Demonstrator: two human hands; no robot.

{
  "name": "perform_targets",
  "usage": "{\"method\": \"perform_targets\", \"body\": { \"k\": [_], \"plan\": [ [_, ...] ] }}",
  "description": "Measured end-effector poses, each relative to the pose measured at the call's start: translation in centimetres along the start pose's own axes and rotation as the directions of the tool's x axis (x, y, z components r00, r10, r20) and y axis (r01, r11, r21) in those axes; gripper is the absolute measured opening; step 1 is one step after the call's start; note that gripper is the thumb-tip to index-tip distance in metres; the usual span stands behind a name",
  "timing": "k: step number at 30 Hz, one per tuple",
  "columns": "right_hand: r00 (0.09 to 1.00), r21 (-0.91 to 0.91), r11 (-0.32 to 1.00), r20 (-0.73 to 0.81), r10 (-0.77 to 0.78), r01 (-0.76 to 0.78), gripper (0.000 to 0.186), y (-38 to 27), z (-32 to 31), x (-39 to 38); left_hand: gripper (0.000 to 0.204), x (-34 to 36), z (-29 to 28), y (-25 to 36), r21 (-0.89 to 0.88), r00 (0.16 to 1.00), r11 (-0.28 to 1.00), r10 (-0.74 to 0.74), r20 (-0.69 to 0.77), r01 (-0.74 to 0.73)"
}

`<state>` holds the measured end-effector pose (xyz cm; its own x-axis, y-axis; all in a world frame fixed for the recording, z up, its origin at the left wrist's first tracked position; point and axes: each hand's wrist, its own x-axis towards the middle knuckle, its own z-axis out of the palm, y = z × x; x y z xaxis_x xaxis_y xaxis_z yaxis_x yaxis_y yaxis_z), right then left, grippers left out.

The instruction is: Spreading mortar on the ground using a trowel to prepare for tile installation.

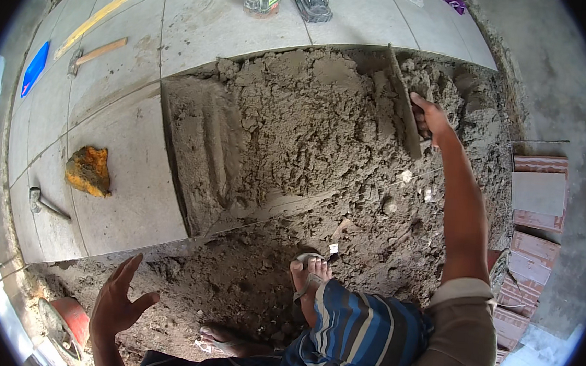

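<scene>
Nearest, the left hand (118,303) hung over the soil (183,312), its grip spread and holding nothing. Beyond it, grey floor tiles (126,163) were down along the left and far sides. The mortar bed (297,125) seemed part worked: smoother beside the left tiles, lumpy elsewhere and left uncovered. Farther off, the right hand's (431,119) grip was curled around a long float (403,99), tilted on edge over the bed's right part; whether it touched the mortar was hard to tell.
</scene>
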<state>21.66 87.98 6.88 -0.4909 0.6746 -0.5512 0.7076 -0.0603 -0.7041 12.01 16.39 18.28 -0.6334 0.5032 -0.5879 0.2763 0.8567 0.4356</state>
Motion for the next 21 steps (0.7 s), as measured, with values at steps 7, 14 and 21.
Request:
{"method": "perform_targets", "body": {
  "k": [7,14,21],
  "plan": [
    [0.997,-0.073,0.995,-0.032,-0.071,0.068,0.055,2.0,2.3,-1.5,0.087,-2.8,-1.1,0.7,-0.065,0.989,0.996,0.048,-0.141,-0.057],
    [0.985,0.101,0.994,-0.173,-0.018,0.036,0.050,1.2,1.8,-1.6,0.090,-4.8,-0.4,0.1,0.112,1.000,0.993,-0.031,-0.005,0.031],
    [0.919,-0.337,0.858,0.218,-0.329,0.387,0.054,-2.9,10.3,-4.7,0.093,-8.9,-1.7,3.0,0.125,0.981,0.992,0.012,-0.192,0.012]
  ]
}}
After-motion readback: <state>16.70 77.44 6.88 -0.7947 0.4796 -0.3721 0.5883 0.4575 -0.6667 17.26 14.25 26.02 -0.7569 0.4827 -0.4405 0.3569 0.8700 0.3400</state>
